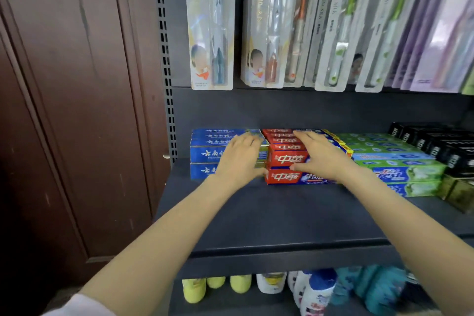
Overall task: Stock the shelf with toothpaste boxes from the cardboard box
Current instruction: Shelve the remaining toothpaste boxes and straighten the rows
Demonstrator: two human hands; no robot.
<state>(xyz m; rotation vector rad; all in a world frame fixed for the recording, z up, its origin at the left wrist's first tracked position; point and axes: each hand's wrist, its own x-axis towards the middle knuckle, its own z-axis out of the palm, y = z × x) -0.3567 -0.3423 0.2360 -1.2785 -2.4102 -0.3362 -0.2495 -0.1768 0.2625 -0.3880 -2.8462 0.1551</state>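
Observation:
Stacked toothpaste boxes stand in a row at the back of the dark shelf (282, 220): blue boxes (207, 154) on the left, red boxes (284, 159) in the middle, green boxes (410, 174) to the right. My left hand (239, 159) lies flat with straight fingers over the right end of the blue stack. My right hand (320, 156) rests with straight fingers on top of the red stack, its thumb against the front of a red box. Neither hand grips a box. The cardboard box is out of view.
Black boxes (441, 146) stand at the far right of the shelf. Packaged toothbrushes (272, 23) hang above. Bottles (318, 292) stand on the lower shelf. A brown wooden door (77, 110) and the perforated shelf upright (166, 64) are on the left.

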